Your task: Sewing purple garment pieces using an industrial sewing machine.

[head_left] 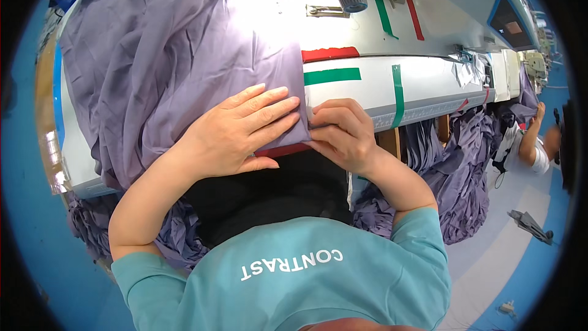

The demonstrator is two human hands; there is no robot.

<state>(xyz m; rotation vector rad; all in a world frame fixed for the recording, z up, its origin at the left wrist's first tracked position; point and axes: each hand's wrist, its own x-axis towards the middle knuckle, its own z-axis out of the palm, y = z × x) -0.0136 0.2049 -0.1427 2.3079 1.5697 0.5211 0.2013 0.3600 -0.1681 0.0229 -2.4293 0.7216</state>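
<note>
A large piece of purple-grey fabric [165, 55] is spread over the left part of the sewing machine table, reaching its front edge. My left hand [236, 129] lies flat on the fabric near its right edge, fingers stretched out. At the fabric's lower right corner my right hand [344, 135] pinches the edge between bent fingers. The sewing machine's needle area [282, 6] is above my hands, under a bright lamp glare that hides detail there.
Green tape [334, 76] and red tape [331, 54] mark the white table right of the fabric. A ruler strip [422, 107] runs along its front edge. Purple-grey fabric heaps [456, 178] hang below on the right. Another person [536, 147] works at the far right.
</note>
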